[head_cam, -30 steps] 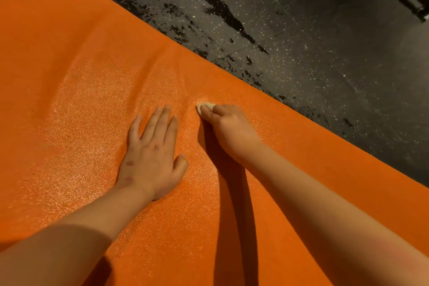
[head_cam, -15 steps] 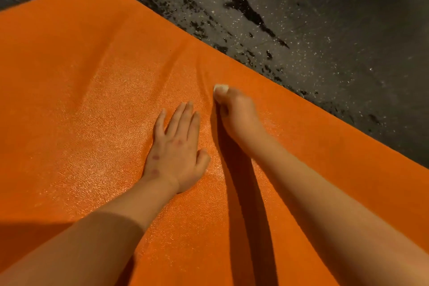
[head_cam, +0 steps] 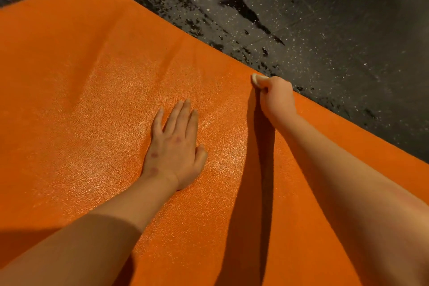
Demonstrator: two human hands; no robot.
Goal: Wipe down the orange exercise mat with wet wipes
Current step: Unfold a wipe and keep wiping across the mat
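Floor [head_cam: 336, 18], mat [head_cam: 92, 76] diag up-left, wipe [head_cam: 256, 78] at edge

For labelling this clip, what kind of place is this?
Probably a gym: a wide orange textured exercise mat lies on dark rubber-like flooring with white speckles, and the right hand presses a white wet wipe on it.

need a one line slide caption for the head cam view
Right hand grips a wet wipe at the far edge of the orange mat; left hand rests flat on it.
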